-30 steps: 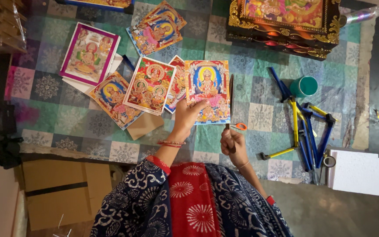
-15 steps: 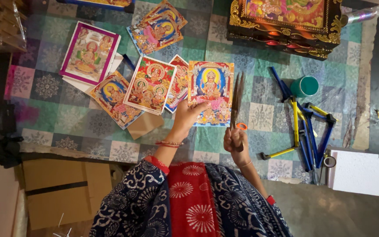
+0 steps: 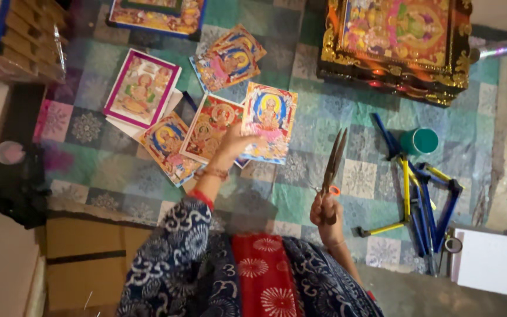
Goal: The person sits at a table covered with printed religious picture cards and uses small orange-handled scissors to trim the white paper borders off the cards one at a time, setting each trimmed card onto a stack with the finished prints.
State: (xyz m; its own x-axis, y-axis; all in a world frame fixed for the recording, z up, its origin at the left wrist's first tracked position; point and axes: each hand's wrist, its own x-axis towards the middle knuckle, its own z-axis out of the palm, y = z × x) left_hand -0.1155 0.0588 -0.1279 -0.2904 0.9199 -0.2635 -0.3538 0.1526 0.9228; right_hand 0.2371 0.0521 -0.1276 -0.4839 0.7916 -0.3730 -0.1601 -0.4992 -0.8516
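Observation:
My left hand (image 3: pixel 237 144) holds a colourful picture print (image 3: pixel 270 120) by its lower left edge, lifted a little over the patterned mat (image 3: pixel 300 194). My right hand (image 3: pixel 325 211) grips a pair of scissors (image 3: pixel 333 161) by the handles, blades slightly apart and pointing up, just right of the print and not touching it. Several similar prints lie spread to the left: one with a red border (image 3: pixel 212 126), one (image 3: pixel 168 147) beneath it and a pink-bordered one (image 3: pixel 142 88).
A gilded framed picture (image 3: pixel 397 44) stands at the top right. A green cup (image 3: pixel 421 141) and blue and yellow clamps (image 3: pixel 423 196) lie at the right, a white board (image 3: pixel 494 261) at the lower right. Cardboard (image 3: pixel 86 258) sits at the lower left, wooden mouldings (image 3: pixel 22 41) at the top left.
My right hand has raised the scissors upright and moved right, away from the print's edge. My left hand has lifted the print and shifted it slightly left.

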